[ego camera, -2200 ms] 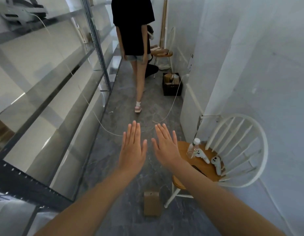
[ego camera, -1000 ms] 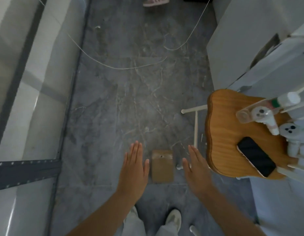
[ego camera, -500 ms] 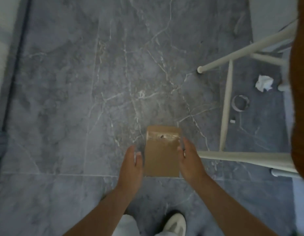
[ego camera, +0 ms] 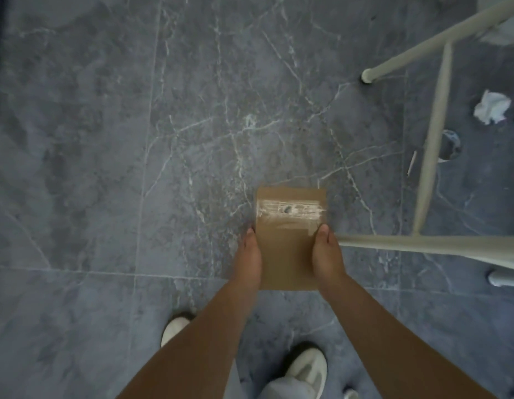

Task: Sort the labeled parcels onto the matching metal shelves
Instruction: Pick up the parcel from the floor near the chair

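Looking straight down on a grey, white-veined stone floor (ego camera: 106,168). Gripping a flat brown parcel (ego camera: 289,254) from both sides, a little near of the middle of the view. Clamping the left hand (ego camera: 248,263) along the parcel's left long edge and the right hand (ego camera: 327,260) along its right long edge, with both thumbs pointing toward the far end and the other fingers hidden at the parcel's sides. Holding nothing else in either hand. Seeing a strip of pale tape (ego camera: 290,210) across the parcel's far end, with a small dark mark in it, too blurred for reading. Not being able to tell whether the parcel is resting on the floor or just clear of it. Seeing white chair legs (ego camera: 434,245) just right of the parcel, with the near rail almost touching the right thumb. Seeing a crumpled white paper (ego camera: 491,110) lying farther right on the floor, beyond the chair legs. Seeing two white shoes (ego camera: 306,367) at the near edge, below the forearms.
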`<state>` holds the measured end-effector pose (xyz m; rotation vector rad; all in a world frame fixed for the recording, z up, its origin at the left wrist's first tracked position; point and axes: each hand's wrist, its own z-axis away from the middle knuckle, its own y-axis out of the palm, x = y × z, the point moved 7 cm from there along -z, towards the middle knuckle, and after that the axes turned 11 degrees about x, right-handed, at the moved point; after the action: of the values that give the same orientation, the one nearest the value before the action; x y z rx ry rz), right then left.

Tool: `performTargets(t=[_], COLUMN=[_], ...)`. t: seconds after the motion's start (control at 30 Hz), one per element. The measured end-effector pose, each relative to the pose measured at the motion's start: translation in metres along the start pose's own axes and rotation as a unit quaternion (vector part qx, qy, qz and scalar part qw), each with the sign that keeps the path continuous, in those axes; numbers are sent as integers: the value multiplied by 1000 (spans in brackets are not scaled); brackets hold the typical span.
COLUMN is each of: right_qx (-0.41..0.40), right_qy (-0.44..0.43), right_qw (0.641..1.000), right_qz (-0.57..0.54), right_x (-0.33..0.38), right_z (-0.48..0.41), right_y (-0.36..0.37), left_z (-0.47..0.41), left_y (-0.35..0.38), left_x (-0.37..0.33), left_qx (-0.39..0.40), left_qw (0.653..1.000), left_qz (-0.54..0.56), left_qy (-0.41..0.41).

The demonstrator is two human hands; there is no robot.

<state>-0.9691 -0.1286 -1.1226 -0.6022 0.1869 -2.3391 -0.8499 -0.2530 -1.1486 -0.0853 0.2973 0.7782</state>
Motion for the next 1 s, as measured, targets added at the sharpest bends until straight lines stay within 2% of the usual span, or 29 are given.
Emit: performTargets(t=[0.1, 0.27, 0.47, 0.6, 0.73, 0.83, 1.0], right_qx=[20, 68, 104, 132, 159, 176, 207], right_qy=[-18, -48, -104, -164, -251, -310, -349], right_qw=[999, 996, 988, 977, 953, 929, 906], right_qz=[17, 22, 45, 39, 58, 98, 116], right_x=[18, 75, 175, 253, 323, 354, 382], right_z=[34, 127, 266, 356, 446, 514, 612], right_y=[7, 40, 60, 46, 22, -2, -45], left_z=[21, 138, 265, 357, 440, 505, 633], left_y=[-23, -78, -145, -162, -171, -172, -152], left_x=[13, -50, -141, -202, -250, -266, -267], left_qx=[1, -37, -97, -91, -92, -112, -73], left_qw=[998, 998, 991, 984, 978, 967, 941], left_qz=[54, 54, 36, -3, 29, 66, 104], left_qy=[-9, 15, 89, 152, 184, 217, 315])
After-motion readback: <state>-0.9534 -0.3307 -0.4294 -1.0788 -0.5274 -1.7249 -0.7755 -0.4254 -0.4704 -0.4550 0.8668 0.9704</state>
